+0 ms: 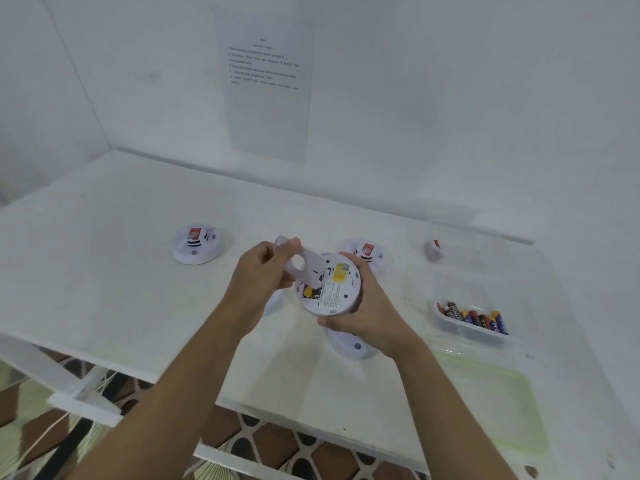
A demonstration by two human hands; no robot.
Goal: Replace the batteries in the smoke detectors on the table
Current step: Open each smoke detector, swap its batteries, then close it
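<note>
My right hand (367, 306) grips a round white smoke detector (337, 292), held above the table with its back facing me. A yellow label and a battery in the open compartment (309, 292) show on that back. My left hand (266, 271) pinches the white back cover plate (304, 268), tilted up off the detector's left side. A second detector (196, 244) stands on the table at the left. A third (369, 252) sits just behind my right hand, and a fourth (349, 344) lies partly hidden under my right wrist.
A clear tub of several loose batteries (474, 318) stands at the right. Behind it is a clear container (460, 244) with a red-and-white item inside. A pale green tray (491, 400) lies at the front right. An instruction sheet (266, 84) hangs on the wall. The table's front edge (242, 407) is near.
</note>
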